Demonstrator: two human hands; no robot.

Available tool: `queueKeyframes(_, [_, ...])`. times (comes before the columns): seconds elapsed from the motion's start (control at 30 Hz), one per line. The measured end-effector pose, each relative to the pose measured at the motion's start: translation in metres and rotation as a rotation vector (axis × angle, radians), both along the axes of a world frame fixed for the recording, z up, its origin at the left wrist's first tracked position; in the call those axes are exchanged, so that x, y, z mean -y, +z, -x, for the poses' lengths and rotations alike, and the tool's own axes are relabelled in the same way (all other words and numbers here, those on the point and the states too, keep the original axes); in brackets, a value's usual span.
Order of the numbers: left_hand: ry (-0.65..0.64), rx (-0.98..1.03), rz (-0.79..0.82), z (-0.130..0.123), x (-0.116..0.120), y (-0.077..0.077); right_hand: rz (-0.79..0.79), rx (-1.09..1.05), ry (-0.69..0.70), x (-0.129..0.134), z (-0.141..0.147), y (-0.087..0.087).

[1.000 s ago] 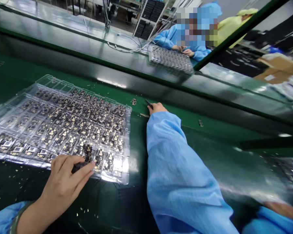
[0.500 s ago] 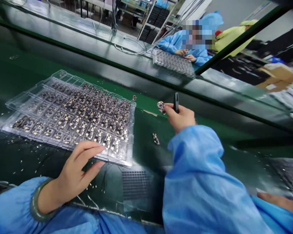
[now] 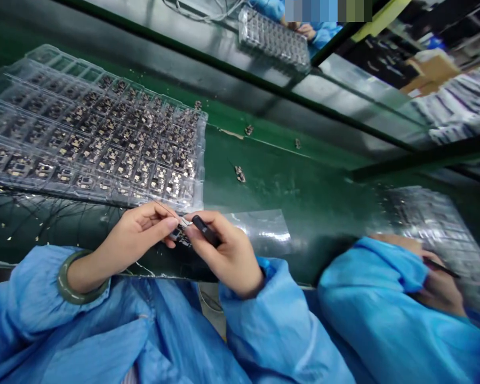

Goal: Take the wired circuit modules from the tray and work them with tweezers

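Observation:
Both my hands meet at the near edge of the tray. My left hand (image 3: 146,229) is closed, thumb against fingers, on a small circuit board (image 3: 181,236) that is partly hidden by the fingers. A thin wire runs up from there. My right hand (image 3: 228,248) is wrapped round black tweezers (image 3: 205,230), whose tips reach the board, and its fingertips are close to the board's right side. Just behind sits a clear plastic tray (image 3: 202,160) with rows of similar boards in its compartments.
Several loose boards lie on the green bench, one being a board (image 3: 240,174) right of the tray. A clear film sheet (image 3: 260,229) lies near my right hand. At right, a co-worker's hand (image 3: 442,282) holds a dark tool beside another tray (image 3: 432,208). A metal ledge (image 3: 224,74) runs behind.
My right hand has come back from the far right with a board and the tweezers to meet my left hand. My left hand has closed. The view has tilted down.

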State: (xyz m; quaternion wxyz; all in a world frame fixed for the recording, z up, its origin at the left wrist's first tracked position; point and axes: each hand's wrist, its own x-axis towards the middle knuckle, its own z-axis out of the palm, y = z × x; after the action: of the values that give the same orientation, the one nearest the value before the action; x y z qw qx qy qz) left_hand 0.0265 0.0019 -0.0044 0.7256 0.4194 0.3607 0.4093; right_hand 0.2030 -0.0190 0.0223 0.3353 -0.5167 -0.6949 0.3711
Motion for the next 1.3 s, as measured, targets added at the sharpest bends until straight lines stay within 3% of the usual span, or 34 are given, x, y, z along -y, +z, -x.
queueKeyframes(0.17, [0.001, -0.053, -0.005, 0.005, 0.002, -0.004, -0.056, -0.028, -0.069, 0.013, 0.010, -0.012])
queueKeyframes(0.4, [-0.001, -0.132, -0.076, 0.006, 0.003, -0.006, -0.070, -0.009, -0.137, 0.021, 0.019, -0.017])
queueKeyframes(0.6, [0.040, -0.233, -0.146, 0.007, 0.005, -0.007, -0.173, 0.001, -0.156, 0.025, 0.023, -0.022])
queueKeyframes(1.3, [-0.014, -0.217, -0.091, 0.008, 0.007, -0.005, -0.237, 0.031, -0.222, 0.033, 0.020, -0.019])
